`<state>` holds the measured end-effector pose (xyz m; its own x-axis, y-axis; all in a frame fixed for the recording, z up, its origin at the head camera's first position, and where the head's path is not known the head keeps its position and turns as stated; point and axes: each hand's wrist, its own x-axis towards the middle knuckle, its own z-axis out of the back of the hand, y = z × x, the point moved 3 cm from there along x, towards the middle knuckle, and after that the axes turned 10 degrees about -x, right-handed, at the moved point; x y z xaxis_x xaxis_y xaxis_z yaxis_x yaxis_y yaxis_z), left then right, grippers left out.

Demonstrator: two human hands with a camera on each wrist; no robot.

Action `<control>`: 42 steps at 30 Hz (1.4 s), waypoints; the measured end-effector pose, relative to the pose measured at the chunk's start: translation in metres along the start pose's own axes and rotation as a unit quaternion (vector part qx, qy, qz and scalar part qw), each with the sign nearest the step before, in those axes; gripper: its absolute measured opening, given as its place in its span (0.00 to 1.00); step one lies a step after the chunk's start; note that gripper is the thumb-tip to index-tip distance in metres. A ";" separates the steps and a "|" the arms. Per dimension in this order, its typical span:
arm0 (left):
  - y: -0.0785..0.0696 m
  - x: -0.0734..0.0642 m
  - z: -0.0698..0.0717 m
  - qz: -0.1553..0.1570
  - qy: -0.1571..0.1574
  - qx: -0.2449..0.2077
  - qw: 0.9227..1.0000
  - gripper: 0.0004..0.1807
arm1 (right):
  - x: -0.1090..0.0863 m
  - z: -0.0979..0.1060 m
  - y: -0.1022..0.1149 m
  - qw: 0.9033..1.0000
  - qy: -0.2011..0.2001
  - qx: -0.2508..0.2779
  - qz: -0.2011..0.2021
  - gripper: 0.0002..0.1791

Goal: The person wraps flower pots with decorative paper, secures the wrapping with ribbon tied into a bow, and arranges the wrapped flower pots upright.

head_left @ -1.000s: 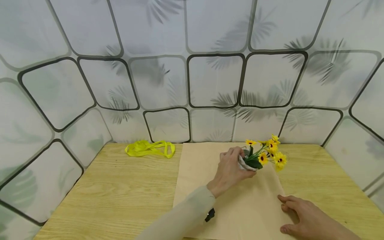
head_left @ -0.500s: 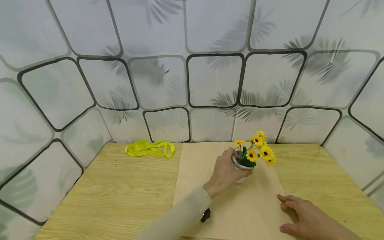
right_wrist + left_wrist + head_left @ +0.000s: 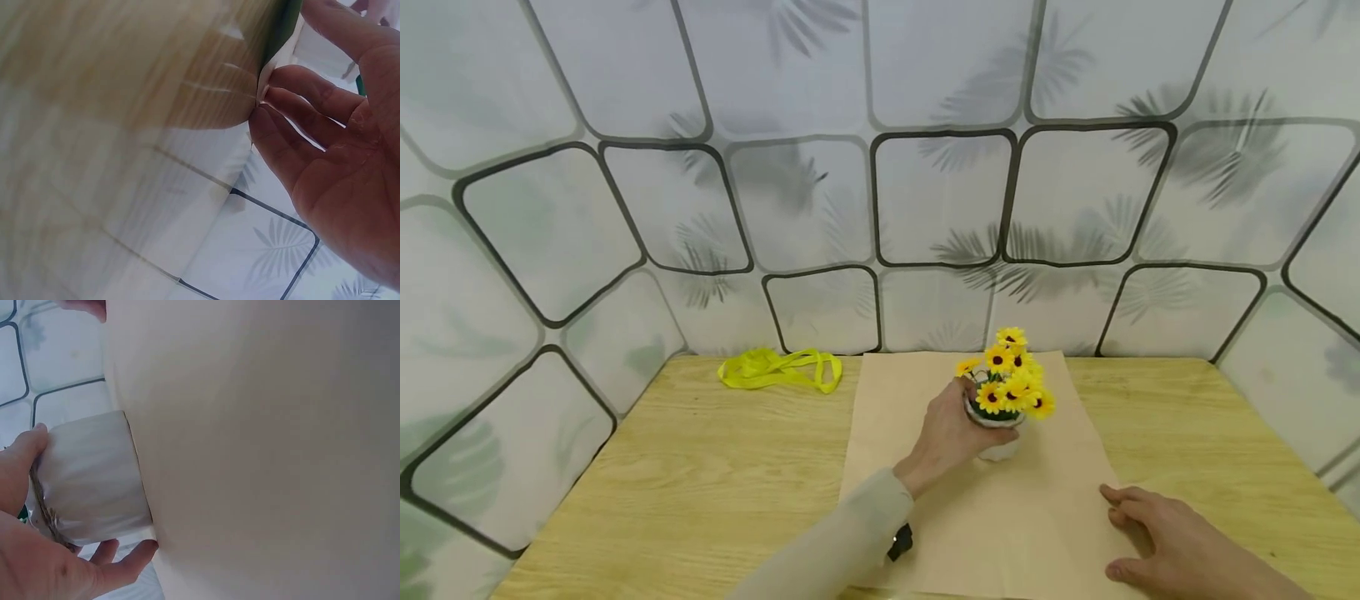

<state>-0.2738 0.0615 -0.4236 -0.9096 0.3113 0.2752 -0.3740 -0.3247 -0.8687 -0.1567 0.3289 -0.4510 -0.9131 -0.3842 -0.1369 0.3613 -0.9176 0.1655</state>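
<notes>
In the head view my left hand (image 3: 943,433) grips a white flowerpot (image 3: 1000,450) around its rim. Yellow artificial sunflowers (image 3: 1011,385) with dark centres stand up from it. The left wrist view shows the pot's pale wrapped side (image 3: 94,478) with a twine band near its rim, and its base right at the paper. That large tan paper sheet (image 3: 970,533) lies flat beneath both hands. My right hand (image 3: 1172,537) rests at the sheet's right edge, fingers loosely bent. In the right wrist view its fingertips (image 3: 265,122) touch the edge.
A loose bundle of yellow ribbon (image 3: 751,367) lies at the back left of the wooden table (image 3: 715,475). Patterned fabric walls (image 3: 940,200) rise behind the table and along both sides. A small black object (image 3: 900,542) shows by my left sleeve.
My left hand has brought the flowerpot leftward and a little nearer over the paper, turning it from tilted to nearly upright. The right hand stays at the sheet's edge.
</notes>
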 end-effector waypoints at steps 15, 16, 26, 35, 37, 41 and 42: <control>0.000 -0.031 0.044 0.142 0.186 0.221 0.947 0.47 | -0.002 -0.001 -0.001 0.997 0.038 0.040 -0.054 0.32; 0.001 -0.035 0.047 0.135 0.194 0.256 0.937 0.43 | -0.002 0.000 -0.001 0.996 0.043 0.042 -0.064 0.32; 0.013 -0.062 0.068 0.100 0.192 0.291 0.932 0.38 | 0.008 0.017 0.010 0.997 -0.003 0.009 -0.071 0.28; 0.017 -0.066 0.075 0.085 0.192 0.293 0.933 0.38 | 0.038 0.036 0.040 0.986 -0.142 0.042 -0.077 0.33; 0.017 -0.066 0.076 0.083 0.193 0.297 0.932 0.37 | 0.048 0.040 0.051 0.980 -0.160 0.075 -0.088 0.39; 0.016 -0.064 0.079 0.074 0.195 0.303 0.930 0.37 | 0.066 0.048 0.069 0.967 -0.196 0.116 -0.111 0.48; 0.016 -0.064 0.079 0.072 0.196 0.302 0.930 0.37 | 0.070 0.050 0.072 0.964 -0.202 0.123 -0.118 0.50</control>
<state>-0.2361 -0.0342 -0.4222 -0.8670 0.4880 -0.1007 -0.3937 -0.7948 -0.4620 -0.2045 0.2411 -0.4002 -0.9815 -0.0515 0.1844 0.1244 -0.9036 0.4099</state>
